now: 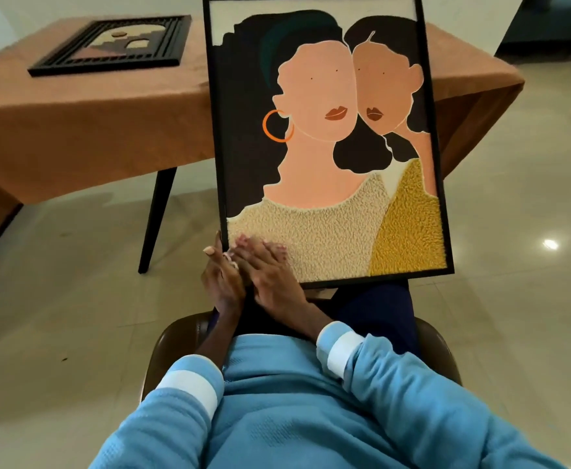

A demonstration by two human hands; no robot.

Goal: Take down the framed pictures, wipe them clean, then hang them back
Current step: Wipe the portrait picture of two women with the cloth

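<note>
- Large framed picture [328, 130] of two drawn figures, propped on edge on the lap, lower-left corner among the fingers.
- Left hand [221, 282] at that corner, gripping the black frame edge, thumb on the front.
- Right hand [270, 275] just beside it, fingers [260, 250] straight and flat on the cream textured patch, gripping nothing.
- Small pale thing between the two hands, too blurred to name.
- Small framed picture [115, 45] well beyond the fingers, up and left, flat on the brown-draped table [74, 130].
- Chair [176, 333] below the wrists.

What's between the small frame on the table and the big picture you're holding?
Only bare brown tablecloth separates the small frame from the big picture, in the head view.
</note>
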